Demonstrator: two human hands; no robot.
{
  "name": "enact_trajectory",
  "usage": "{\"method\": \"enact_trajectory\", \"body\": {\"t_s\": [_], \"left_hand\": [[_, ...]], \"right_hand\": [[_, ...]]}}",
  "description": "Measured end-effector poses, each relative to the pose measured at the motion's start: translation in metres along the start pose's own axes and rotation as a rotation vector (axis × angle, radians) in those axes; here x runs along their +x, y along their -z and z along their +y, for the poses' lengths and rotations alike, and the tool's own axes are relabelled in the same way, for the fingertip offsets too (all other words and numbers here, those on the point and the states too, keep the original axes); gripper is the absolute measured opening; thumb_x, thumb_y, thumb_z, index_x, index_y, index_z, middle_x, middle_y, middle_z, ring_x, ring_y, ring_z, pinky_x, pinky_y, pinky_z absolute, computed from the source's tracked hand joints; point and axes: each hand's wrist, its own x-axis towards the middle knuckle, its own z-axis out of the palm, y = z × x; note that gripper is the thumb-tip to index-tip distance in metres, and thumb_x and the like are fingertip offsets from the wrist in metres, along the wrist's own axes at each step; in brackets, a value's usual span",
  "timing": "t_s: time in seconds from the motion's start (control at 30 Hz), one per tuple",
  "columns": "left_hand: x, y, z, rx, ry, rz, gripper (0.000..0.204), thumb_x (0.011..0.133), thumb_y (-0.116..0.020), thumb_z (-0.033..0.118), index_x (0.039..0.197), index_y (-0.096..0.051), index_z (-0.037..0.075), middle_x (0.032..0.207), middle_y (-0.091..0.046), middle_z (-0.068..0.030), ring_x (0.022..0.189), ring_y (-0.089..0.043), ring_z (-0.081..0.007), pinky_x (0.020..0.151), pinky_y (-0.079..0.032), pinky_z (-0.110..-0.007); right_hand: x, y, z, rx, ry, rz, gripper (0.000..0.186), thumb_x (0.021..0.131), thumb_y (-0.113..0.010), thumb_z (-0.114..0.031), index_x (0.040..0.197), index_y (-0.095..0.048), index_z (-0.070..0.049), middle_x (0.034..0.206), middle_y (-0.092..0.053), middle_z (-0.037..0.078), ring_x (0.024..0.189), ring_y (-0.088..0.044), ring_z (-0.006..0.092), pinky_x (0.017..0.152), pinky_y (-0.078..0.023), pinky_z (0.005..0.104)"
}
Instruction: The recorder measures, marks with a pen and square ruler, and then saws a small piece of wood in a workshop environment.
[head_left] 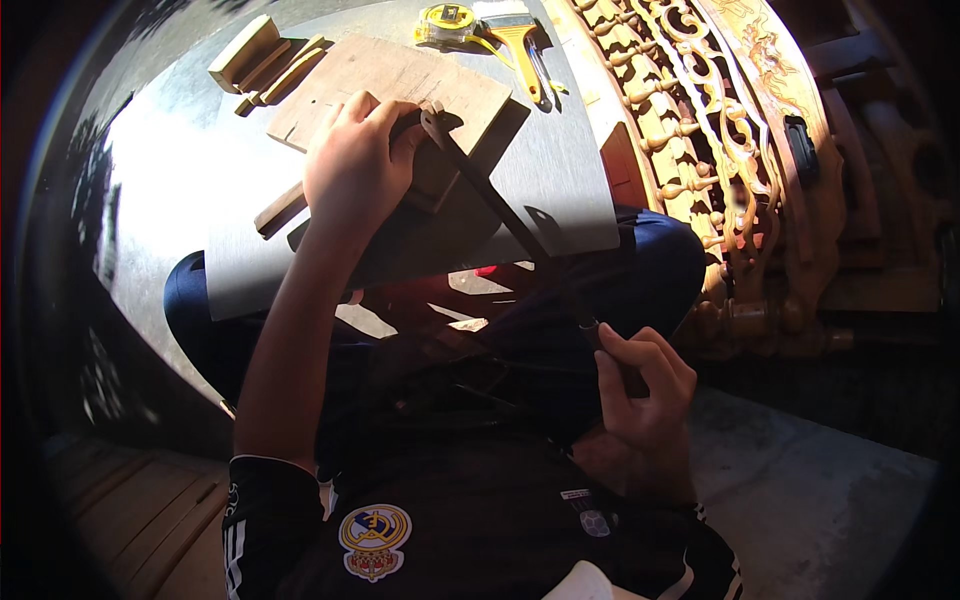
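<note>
A long, narrow dark tool (487,189), which looks like a file, slants from the wooden block down toward my right side. My right hand (650,385) is closed round its handle, close to my lap. Over the block, my left hand (358,150) pinches a small dark piece (445,121) beside the tool's far end; its kind is hard to make out, and the fingers hide part of it. The flat, pale brown wooden block (400,75) lies tilted on the grey board under my left hand. From below my left wrist sticks out a narrow wooden strip (279,210).
The grey board (570,190) spans my crossed legs. Several wood offcuts (270,62) lie at its far left. Toward the far right are a yellow tape measure (444,22) and a paintbrush (520,50) with a yellow handle. Carved wooden furniture (760,130) stands close on the right.
</note>
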Motion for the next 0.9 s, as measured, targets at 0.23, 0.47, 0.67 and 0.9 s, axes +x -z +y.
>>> {"method": "enact_trajectory", "body": {"t_s": [0.23,0.47,0.67,0.9], "left_hand": [[-0.007,0.012,0.014,-0.077,0.011,-0.013,0.016,0.087,-0.078,0.016,0.101,-0.072,0.010,0.091,-0.063,-0.0066,0.082,-0.070,-0.0237,0.071,-0.054,-0.037],[-0.017,0.021,0.020,-0.241,-0.148,0.164,0.021,0.078,-0.086,0.005,0.091,-0.070,0.006,0.088,-0.061,-0.0058,0.075,-0.068,-0.0182,0.061,-0.055,-0.031],[-0.020,0.033,0.012,-0.175,-0.213,0.221,0.023,0.076,-0.088,0.006,0.082,-0.066,0.006,0.085,-0.061,-0.0046,0.075,-0.067,-0.0169,0.061,-0.056,-0.030],[-0.021,0.036,0.012,-0.185,-0.226,0.226,0.025,0.074,-0.089,0.008,0.083,-0.065,0.006,0.085,-0.061,-0.0044,0.074,-0.067,-0.0184,0.061,-0.057,-0.031]], "right_hand": [[0.013,0.019,0.020,0.034,0.012,0.155,0.027,0.082,-0.073,0.010,0.108,-0.068,0.005,0.071,-0.057,0.006,0.053,-0.049,0.0061,0.045,-0.036,0.0233],[0.017,-0.045,0.016,0.752,-0.070,0.300,0.029,0.093,-0.065,0.006,0.121,-0.060,0.004,0.074,-0.056,0.002,0.052,-0.049,0.0035,0.044,-0.035,0.0198],[0.010,-0.051,0.012,0.974,-0.427,0.040,0.028,0.100,-0.052,0.007,0.127,-0.055,0.003,0.084,-0.061,0.008,0.049,-0.047,0.0014,0.041,-0.036,0.0192],[0.022,-0.063,0.019,0.977,-0.473,0.016,0.025,0.101,-0.052,0.001,0.126,-0.052,0.004,0.082,-0.062,0.011,0.044,-0.046,0.0030,0.039,-0.034,0.0185]]}}
